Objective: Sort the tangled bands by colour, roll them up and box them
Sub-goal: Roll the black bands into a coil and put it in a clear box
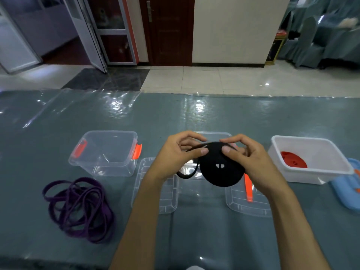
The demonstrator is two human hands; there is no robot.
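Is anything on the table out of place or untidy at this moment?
The purple band lies in a loose tangle on the table's left side, not rolled and outside any box. The black roll between both hands has a short tail hanging loose. The red roll sits neatly in the white box.

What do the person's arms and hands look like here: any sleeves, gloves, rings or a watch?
Both forearms are bare up to the bottom edge of the picture, with no sleeve in view. The left hand and right hand wear no gloves. No ring, watch or wristband shows on either. The thumbnails are short and unpainted.
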